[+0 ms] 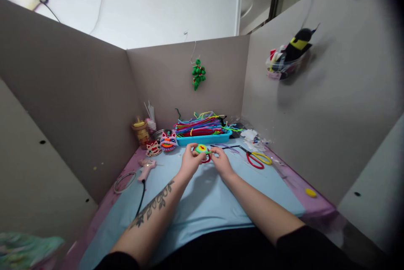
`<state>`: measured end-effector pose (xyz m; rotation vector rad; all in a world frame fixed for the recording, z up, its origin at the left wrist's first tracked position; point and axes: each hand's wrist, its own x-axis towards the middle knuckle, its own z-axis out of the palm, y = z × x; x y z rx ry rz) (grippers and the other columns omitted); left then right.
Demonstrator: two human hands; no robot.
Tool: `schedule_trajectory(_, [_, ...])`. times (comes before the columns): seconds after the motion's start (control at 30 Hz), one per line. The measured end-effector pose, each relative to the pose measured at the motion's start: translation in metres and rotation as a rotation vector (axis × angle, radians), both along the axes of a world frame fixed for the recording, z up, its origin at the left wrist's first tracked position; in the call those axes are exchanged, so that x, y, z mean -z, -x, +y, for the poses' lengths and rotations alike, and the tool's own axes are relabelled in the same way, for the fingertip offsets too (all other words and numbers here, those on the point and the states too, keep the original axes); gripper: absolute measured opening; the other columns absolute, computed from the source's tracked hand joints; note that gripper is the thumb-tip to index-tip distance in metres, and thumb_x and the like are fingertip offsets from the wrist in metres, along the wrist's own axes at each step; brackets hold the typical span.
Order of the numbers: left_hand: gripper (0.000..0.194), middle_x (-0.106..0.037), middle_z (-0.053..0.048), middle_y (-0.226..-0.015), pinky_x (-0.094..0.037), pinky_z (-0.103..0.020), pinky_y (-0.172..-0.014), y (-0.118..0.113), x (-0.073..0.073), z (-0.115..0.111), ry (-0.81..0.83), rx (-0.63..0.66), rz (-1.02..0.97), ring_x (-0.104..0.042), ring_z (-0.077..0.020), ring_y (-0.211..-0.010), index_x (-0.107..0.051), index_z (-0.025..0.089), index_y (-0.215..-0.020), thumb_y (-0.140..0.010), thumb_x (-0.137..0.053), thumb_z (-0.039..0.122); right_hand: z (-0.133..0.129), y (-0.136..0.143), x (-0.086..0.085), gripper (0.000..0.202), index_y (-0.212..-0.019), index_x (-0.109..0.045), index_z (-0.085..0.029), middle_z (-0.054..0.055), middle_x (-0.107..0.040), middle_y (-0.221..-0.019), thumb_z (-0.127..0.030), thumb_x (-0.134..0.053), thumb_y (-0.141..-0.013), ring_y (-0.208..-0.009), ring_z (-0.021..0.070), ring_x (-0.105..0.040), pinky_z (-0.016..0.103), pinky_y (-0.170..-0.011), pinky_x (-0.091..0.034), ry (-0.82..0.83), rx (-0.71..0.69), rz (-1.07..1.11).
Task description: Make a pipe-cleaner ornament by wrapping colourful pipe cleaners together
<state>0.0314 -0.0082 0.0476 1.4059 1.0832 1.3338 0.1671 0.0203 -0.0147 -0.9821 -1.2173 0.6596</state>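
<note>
Near the middle of the blue cloth, my left hand (pixel 191 159) grips a small round green and yellow craft piece (pixel 202 148) with a red mark on its face. My right hand (pixel 220 161) pinches the right side of the same piece with closed fingers. A red loop (pixel 206 159) shows just under the piece, between the hands. The piece is held up off the cloth, with a shadow below. The fingertips behind it are partly hidden.
Behind the hands stands a blue tray (pixel 205 139) of colourful pipe cleaners. Scissors (pixel 257 159) lie to the right, a yellow disc (pixel 310 193) nearer the edge. At left are a pink glue gun (pixel 147 169), two fuzzy animal heads (pixel 168 142) and a cup (pixel 141 133).
</note>
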Motion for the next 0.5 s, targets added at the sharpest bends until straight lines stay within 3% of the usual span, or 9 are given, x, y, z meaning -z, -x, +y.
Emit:
schedule_trajectory(0.13, [0.053,-0.055,0.006,-0.056,-0.041,-0.019,-0.046,-0.005,-0.002,0.016,-0.035,0.027,0.066,-0.055,-0.0106,-0.048,-0.047,0.016,-0.105,-0.060,-0.073,0.025,0.007,-0.001,0.002,0.021,-0.074,-0.061,-0.019,0.002,-0.060,-0.074,-0.039,-0.060,-0.067,-0.074,0.0178,-0.053,0.029,-0.070,-0.043,0.089,-0.110,0.133])
schedule_trajectory(0.23, [0.057,-0.054,0.007,-0.055,-0.041,-0.018,-0.047,-0.003,0.005,0.024,-0.023,0.072,0.011,-0.055,-0.0098,-0.049,-0.046,0.017,-0.108,-0.060,-0.074,0.029,0.007,0.000,0.002,0.019,-0.074,-0.060,-0.019,-0.001,-0.057,-0.066,-0.037,-0.056,-0.068,-0.065,0.0153,-0.050,0.027,-0.065,-0.041,0.152,-0.202,0.182])
schedule_trajectory(0.37, [0.066,-0.058,0.004,-0.060,-0.043,-0.020,-0.051,0.004,0.019,0.027,0.022,0.115,-0.095,-0.061,-0.0136,-0.058,-0.041,0.016,-0.115,-0.061,-0.073,0.037,0.007,0.003,0.003,0.016,-0.068,-0.062,-0.019,0.001,-0.060,-0.078,-0.032,-0.052,-0.068,-0.079,0.0181,-0.053,0.030,-0.076,-0.042,0.112,-0.221,0.066])
schedule_trajectory(0.5, [0.066,-0.056,0.006,-0.055,-0.043,-0.022,-0.055,0.010,0.026,0.024,-0.055,0.068,-0.077,-0.059,-0.0129,-0.055,-0.043,0.017,-0.114,-0.060,-0.074,0.039,0.003,0.003,0.002,0.019,-0.078,-0.064,-0.020,0.005,-0.059,-0.099,-0.027,-0.050,-0.069,-0.098,0.0210,-0.052,0.034,-0.087,-0.040,0.064,-0.135,-0.079])
